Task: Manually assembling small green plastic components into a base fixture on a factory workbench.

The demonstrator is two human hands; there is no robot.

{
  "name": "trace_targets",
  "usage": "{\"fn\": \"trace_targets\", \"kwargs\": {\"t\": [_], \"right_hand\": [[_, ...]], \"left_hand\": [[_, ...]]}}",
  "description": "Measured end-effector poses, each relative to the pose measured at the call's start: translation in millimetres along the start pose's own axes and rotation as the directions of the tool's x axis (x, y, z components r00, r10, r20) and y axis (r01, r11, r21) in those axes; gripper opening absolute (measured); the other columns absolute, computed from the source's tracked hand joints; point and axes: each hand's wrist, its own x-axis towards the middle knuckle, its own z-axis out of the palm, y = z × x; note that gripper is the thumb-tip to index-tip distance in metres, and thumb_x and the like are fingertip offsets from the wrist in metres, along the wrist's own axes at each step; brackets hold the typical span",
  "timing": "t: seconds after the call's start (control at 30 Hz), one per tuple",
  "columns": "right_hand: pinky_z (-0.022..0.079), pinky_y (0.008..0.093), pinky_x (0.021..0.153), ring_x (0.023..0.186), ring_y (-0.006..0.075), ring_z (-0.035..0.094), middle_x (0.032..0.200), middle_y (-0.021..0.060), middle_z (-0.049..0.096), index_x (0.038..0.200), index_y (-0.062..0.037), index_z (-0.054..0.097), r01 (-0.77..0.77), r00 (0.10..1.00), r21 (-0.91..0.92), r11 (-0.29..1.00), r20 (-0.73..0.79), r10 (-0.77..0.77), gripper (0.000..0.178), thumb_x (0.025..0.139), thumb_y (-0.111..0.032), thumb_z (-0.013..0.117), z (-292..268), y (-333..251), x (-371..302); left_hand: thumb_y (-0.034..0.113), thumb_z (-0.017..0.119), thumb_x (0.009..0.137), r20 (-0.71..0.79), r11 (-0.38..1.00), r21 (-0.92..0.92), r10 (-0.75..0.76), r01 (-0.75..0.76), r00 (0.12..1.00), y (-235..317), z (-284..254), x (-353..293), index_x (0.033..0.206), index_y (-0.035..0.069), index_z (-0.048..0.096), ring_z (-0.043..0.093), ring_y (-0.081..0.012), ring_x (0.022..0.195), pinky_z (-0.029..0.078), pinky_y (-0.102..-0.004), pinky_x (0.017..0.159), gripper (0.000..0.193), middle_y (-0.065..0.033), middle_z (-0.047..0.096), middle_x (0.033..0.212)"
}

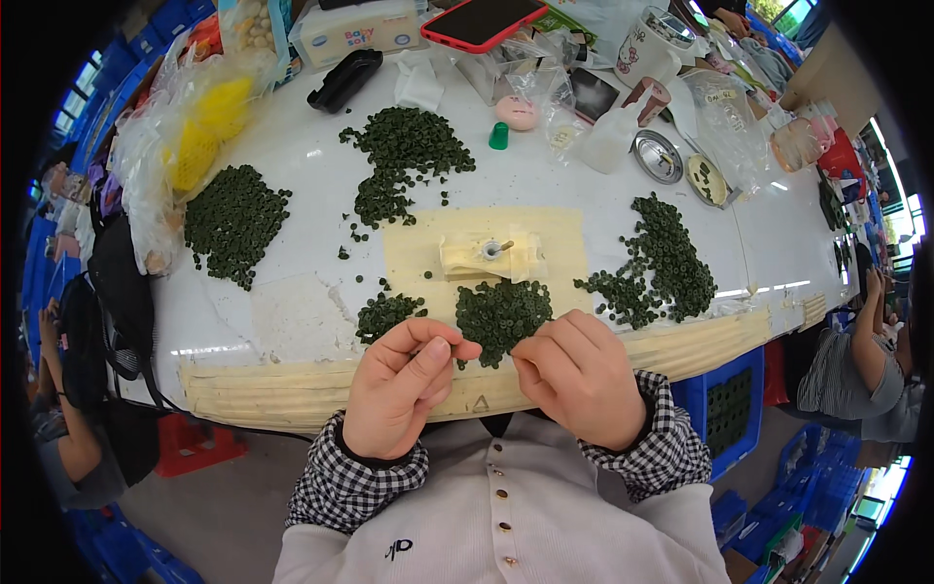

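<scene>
My left hand (401, 386) is raised over the table's near edge, thumb and fingers pinched together on something small that I cannot make out. My right hand (576, 372) is beside it, fingers curled inward, its contents hidden. Just beyond both hands lies a heap of small dark green rings (501, 313) on a beige taped patch (413, 255). A small beige fixture with a metal pin (491, 255) stands on that patch behind the heap.
More green ring piles lie at the left (233, 219), back centre (404, 156) and right (662, 263) of the white table (292, 165). Bags, a phone (482, 21), a cup and tins crowd the far edge. Other people sit at left and right. Blue crates stand below.
</scene>
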Motion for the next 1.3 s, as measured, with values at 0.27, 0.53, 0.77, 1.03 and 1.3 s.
{"fn": "trace_targets", "kwargs": {"t": [0.27, 0.53, 0.77, 1.03, 1.3], "right_hand": [[0.045, 0.0306, 0.055, 0.064, 0.0218, 0.055, 0.072, 0.0064, 0.058, 0.076, -0.003, 0.061, -0.093, 0.958, 0.322, 0.942, -0.228, 0.173, 0.018, 0.062, 0.004, 0.07, 0, -20, 11], [0.045, 0.0301, 0.054, 0.062, 0.0219, 0.055, 0.071, 0.006, 0.058, 0.076, -0.0027, 0.061, -0.084, 0.942, 0.311, 0.947, -0.284, 0.177, 0.018, 0.062, 0.004, 0.07, 6, -28, 16], [0.045, 0.0301, 0.054, 0.062, 0.0219, 0.055, 0.071, 0.0067, 0.058, 0.077, -0.0018, 0.061, -0.073, 0.934, 0.26, 0.963, -0.32, 0.158, 0.019, 0.062, 0.004, 0.07, 8, -30, 16], [0.045, 0.03, 0.053, 0.062, 0.022, 0.055, 0.072, 0.0068, 0.059, 0.077, -0.002, 0.061, -0.069, 0.937, 0.296, 0.953, -0.308, 0.163, 0.019, 0.062, 0.005, 0.07, 8, -33, 16], [0.045, 0.0293, 0.054, 0.063, 0.0216, 0.056, 0.073, 0.0065, 0.059, 0.081, -0.0018, 0.063, -0.065, 0.947, 0.337, 0.939, -0.275, 0.165, 0.02, 0.063, 0.005, 0.069, 7, -34, 13]], "left_hand": [[0.01, 0.054, 0.092, 0.101, 0.992, -0.121, -0.017, 0.029, 0.995, -6, -3, -1, 0.102, 0.002, 0.057, 0.033, -0.0024, 0.053, 0.028, -0.0175, 0.048, 0.014, -0.0088, 0.065, 0.09], [0.004, 0.058, 0.088, 0.099, 0.993, -0.119, -0.009, 0.021, 0.995, -11, -2, -2, 0.1, 0.001, 0.06, 0.038, -0.0034, 0.055, 0.03, -0.0181, 0.049, 0.012, -0.0065, 0.064, 0.086], [-0.005, 0.062, 0.082, 0.073, 0.989, -0.147, 0.044, -0.033, 0.996, -12, 0, -4, 0.095, 0.001, 0.063, 0.055, -0.0087, 0.073, 0.041, -0.0193, 0.059, 0.014, -0.0078, 0.063, 0.09], [-0.005, 0.065, 0.079, 0.049, 0.989, 0.016, 0.147, -0.148, 0.988, -16, 1, -5, 0.09, 0.004, 0.062, 0.047, -0.0105, 0.064, 0.037, -0.0215, 0.055, 0.014, -0.0079, 0.057, 0.087], [-0.014, 0.066, 0.072, 0.075, 0.968, 0.072, 0.234, -0.239, 0.969, -15, 2, -5, 0.083, 0.0, 0.066, 0.058, -0.0151, 0.081, 0.049, -0.0242, 0.073, 0.018, -0.0094, 0.061, 0.086]]}}
